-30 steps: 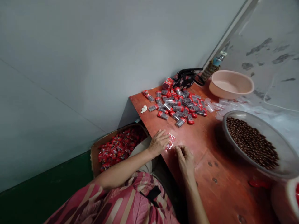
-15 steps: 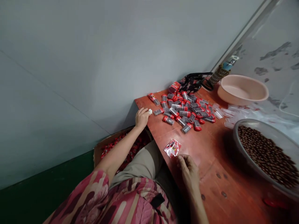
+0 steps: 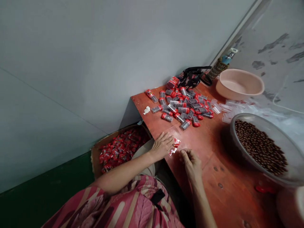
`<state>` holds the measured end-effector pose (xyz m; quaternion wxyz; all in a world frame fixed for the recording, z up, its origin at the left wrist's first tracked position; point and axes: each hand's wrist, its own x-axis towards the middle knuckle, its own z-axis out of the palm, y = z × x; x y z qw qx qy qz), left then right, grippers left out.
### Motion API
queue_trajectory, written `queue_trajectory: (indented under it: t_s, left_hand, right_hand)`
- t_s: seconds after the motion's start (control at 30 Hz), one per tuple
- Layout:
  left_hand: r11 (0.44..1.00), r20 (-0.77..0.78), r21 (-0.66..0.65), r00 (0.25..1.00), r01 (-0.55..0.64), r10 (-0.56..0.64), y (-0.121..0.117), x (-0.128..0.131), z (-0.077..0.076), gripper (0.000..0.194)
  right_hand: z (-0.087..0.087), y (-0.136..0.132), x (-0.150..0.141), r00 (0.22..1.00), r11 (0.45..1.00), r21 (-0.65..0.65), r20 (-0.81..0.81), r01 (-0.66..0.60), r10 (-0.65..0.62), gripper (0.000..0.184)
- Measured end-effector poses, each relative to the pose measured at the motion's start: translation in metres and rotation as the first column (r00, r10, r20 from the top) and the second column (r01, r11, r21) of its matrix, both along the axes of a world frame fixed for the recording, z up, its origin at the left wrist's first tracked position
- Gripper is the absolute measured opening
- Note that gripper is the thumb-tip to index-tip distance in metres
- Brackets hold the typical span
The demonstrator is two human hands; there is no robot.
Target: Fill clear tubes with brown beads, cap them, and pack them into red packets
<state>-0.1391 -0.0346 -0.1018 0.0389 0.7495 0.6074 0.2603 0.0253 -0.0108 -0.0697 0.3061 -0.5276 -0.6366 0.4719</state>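
Note:
My left hand (image 3: 162,144) lies with fingers stretched flat over a small clear-and-red plastic sachet (image 3: 174,146) at the near edge of the red-brown table (image 3: 213,177). Just to its right, my right hand (image 3: 192,162) rests on the table with the fingers curled and pinched together; what they hold, if anything, is too small to make out. A pile of several small red-capped vials (image 3: 184,106) lies farther back on the table. A white lump (image 3: 146,110) sits near the table's left edge.
A clear bowl of dark brown beads (image 3: 260,147) stands at the right. A pink basin (image 3: 238,84), a black bag (image 3: 193,77) and loose clear tubes (image 3: 225,109) are at the back. A cardboard box of red packets (image 3: 118,148) sits on the floor at the left.
My left hand came back from the white lump at the table's left edge and now lies on the sachet. The right hand has stayed put.

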Motion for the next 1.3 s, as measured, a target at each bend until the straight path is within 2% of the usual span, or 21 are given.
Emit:
queue_trajectory:
  t_s: [0.13,0.2,0.3,0.37,0.43,0.47,0.53,0.6,0.67,0.7,0.8,0.87,0.93,1.03,1.13,1.23,1.3]
  left_hand:
    - [0.999,0.079,0.052,0.997,-0.012,0.008,-0.001,-0.001,-0.006,0.029]
    - [0.996,0.116,0.088,0.993,-0.026,0.015,-0.003,0.001,-0.005,0.029]
    - [0.993,0.187,0.113,0.982,-0.016,-0.006,-0.008,0.007,0.005,0.031]
    - [0.998,0.329,0.066,0.944,-0.022,-0.001,-0.012,0.008,0.016,0.037]
    - [0.996,0.572,-0.074,0.816,-0.054,0.086,-0.015,0.007,0.028,0.046]
    - [0.985,0.686,-0.171,0.713,-0.034,0.144,-0.016,0.006,0.033,0.047]
    - [0.934,0.84,-0.347,0.472,0.087,0.268,-0.017,0.002,0.04,0.041]
    - [0.877,0.897,-0.425,0.237,0.224,0.374,-0.016,-0.001,0.041,0.037]
    - [0.851,0.886,-0.459,0.061,0.256,0.46,-0.015,-0.003,0.038,0.035]
    - [0.847,0.874,-0.476,0.015,0.236,0.486,-0.014,-0.004,0.037,0.035]
    - [0.838,0.847,-0.527,0.011,0.139,0.531,-0.014,-0.006,0.032,0.034]
    - [0.839,0.843,-0.533,-0.02,0.104,0.538,-0.015,-0.006,0.03,0.032]
    - [0.841,0.837,-0.533,-0.088,0.094,0.54,-0.016,-0.006,0.029,0.03]
    - [0.838,0.815,-0.539,-0.196,0.088,0.545,-0.017,-0.008,0.029,0.029]
    - [0.848,0.775,-0.516,-0.356,0.122,0.522,-0.015,-0.012,0.029,0.025]
    - [0.859,0.683,-0.48,-0.539,0.179,0.494,-0.012,-0.016,0.03,0.02]
    - [0.861,0.619,-0.471,-0.623,0.193,0.478,-0.01,-0.018,0.031,0.017]
  right_hand:
    - [-0.004,0.003,-0.002,0.999,0.999,-0.006,-0.022,0.041,-0.041,0.024]
    - [-0.006,0.007,-0.008,0.989,0.995,-0.044,-0.113,0.087,-0.091,0.028]
    - [-0.006,0.016,-0.019,0.945,0.986,-0.15,-0.304,0.078,-0.12,0.038]
    - [-0.003,0.021,-0.023,0.919,0.983,-0.168,-0.373,0.07,-0.129,0.04]
    - [0.003,0.025,-0.025,0.914,0.986,-0.157,-0.388,0.061,-0.118,0.04]
    - [0.007,0.026,-0.026,0.916,0.987,-0.156,-0.389,0.037,-0.095,0.041]
    - [0.014,0.027,-0.028,0.919,0.984,-0.174,-0.394,-0.043,-0.029,0.042]
    - [0.019,0.028,-0.031,0.921,0.974,-0.194,-0.389,-0.114,0.031,0.043]
    - [0.022,0.034,-0.035,0.939,0.97,-0.194,-0.335,-0.145,0.074,0.042]
    - [0.022,0.04,-0.036,0.957,0.975,-0.179,-0.279,-0.133,0.08,0.041]
    - [0.02,0.07,-0.039,0.998,1.0,-0.007,0.068,0.006,-0.006,0.04]
    - [0.017,0.096,-0.041,0.926,0.984,0.162,0.352,0.08,-0.134,0.041]
    - [0.013,0.12,-0.045,0.873,0.973,0.202,0.448,0.11,-0.192,0.04]
    - [0.01,0.142,-0.05,0.865,0.978,0.167,0.466,0.122,-0.188,0.033]
    - [0.012,0.142,-0.049,0.882,0.985,0.131,0.443,0.111,-0.158,0.027]
    - [0.018,0.117,-0.041,0.922,0.992,0.095,0.368,0.087,-0.116,0.029]
    - [0.021,0.089,-0.034,0.961,0.996,0.053,0.264,0.069,-0.08,0.035]
